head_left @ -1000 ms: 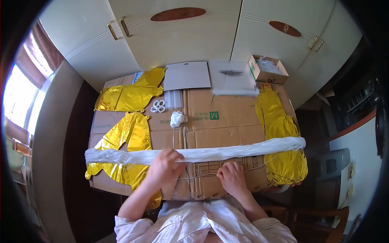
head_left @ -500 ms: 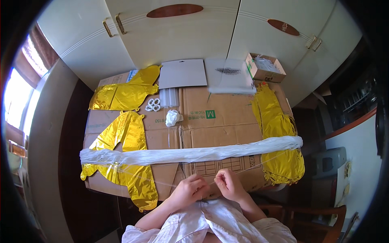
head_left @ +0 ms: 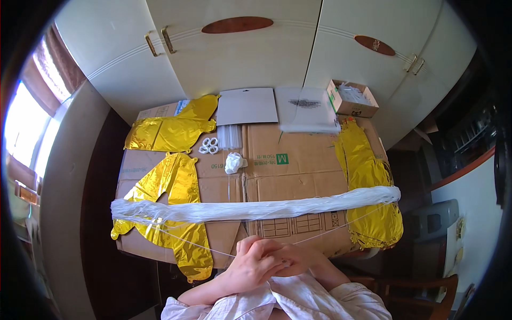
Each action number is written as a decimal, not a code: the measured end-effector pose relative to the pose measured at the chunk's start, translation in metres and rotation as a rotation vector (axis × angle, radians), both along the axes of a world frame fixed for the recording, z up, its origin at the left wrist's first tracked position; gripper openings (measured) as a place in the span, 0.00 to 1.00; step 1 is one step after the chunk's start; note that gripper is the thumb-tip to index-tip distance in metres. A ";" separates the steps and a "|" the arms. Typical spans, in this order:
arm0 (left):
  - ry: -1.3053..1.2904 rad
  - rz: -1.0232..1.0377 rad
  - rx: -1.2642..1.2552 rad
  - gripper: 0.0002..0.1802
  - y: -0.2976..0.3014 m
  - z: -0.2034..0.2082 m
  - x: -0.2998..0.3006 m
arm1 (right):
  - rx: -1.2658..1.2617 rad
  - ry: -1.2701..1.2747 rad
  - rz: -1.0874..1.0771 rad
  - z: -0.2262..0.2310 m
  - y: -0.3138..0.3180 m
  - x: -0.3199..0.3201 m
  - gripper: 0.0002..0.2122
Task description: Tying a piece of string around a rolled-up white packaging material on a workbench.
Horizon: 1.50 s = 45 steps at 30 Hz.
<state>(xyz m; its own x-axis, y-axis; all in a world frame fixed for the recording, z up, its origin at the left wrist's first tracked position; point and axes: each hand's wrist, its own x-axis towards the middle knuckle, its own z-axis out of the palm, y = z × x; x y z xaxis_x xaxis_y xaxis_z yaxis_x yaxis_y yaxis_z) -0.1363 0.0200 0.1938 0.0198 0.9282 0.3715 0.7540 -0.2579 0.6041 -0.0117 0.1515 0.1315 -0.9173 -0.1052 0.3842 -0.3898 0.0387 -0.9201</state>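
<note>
My left hand (head_left: 253, 262) and my right hand (head_left: 300, 259) meet close to my body at the table's near edge, fingers closed and overlapping. A thin white thread (head_left: 325, 233) runs into them from both sides, rising toward the ends of a long white thread skein (head_left: 266, 209). The fingertips on the thread are partly hidden behind the left hand. The skein stretches across the table just beyond my hands. Its left end lies over a gold foil balloon (head_left: 178, 184), its right end over a stack of flat gold foil balloons (head_left: 368, 165).
The table is covered with cardboard (head_left: 298, 160). Farther back lie another gold foil balloon (head_left: 165, 133), white rings (head_left: 208, 145), clear straws (head_left: 230, 137), a crumpled white bundle (head_left: 233, 163), a grey card (head_left: 247, 106), a clear plastic bag (head_left: 306, 109) and a small box (head_left: 364, 110) of white strips.
My hands were slightly apart, each pinching the thread; now they have come together and overlap. The whole view has shifted slightly.
</note>
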 end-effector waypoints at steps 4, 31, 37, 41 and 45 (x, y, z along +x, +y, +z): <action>-0.284 -0.052 -0.154 0.05 -0.004 -0.002 -0.020 | 0.221 0.060 -0.108 0.010 0.007 -0.004 0.08; -1.418 -0.020 -0.028 0.28 -0.016 -0.022 -0.028 | 0.245 -0.277 -0.453 0.017 0.002 0.027 0.03; -0.021 0.299 -0.138 0.04 -0.014 -0.023 -0.032 | 0.305 -0.211 -0.463 0.039 0.009 0.029 0.03; -1.730 0.025 -0.235 0.03 -0.040 -0.056 -0.039 | 0.447 -0.192 -0.612 0.022 0.008 0.023 0.06; -0.980 0.274 -0.025 0.07 -0.017 -0.022 -0.029 | 0.540 -0.138 -0.476 0.020 -0.010 0.018 0.06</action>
